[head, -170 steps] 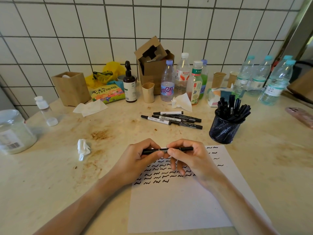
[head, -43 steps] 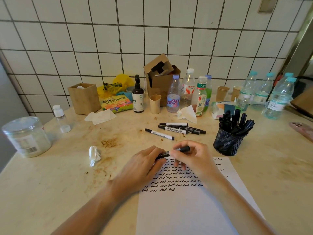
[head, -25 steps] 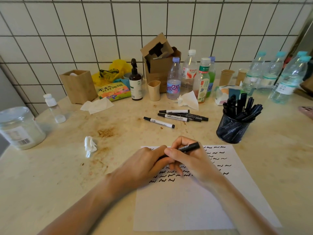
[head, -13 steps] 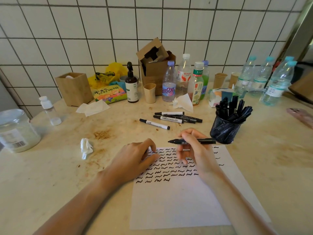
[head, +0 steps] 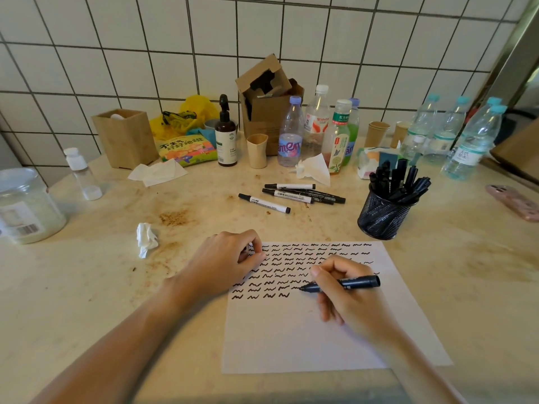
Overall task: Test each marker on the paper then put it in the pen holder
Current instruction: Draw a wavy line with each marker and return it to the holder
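While pinched by fingers (head: 322,277) — marker (head: 354,284), tip leftward

Marker uncapped, tip down at the paper.
Your right hand (head: 347,295) has swung the marker (head: 341,284) from level above the paper (head: 306,339) down to the last squiggle row; your left hand (head: 224,260) let go and now rests curled at the paper's corner.

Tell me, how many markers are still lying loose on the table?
4, maybe more hidden: one white marker lies alone on the left; beside it a bunch holds two white ones and a black one.
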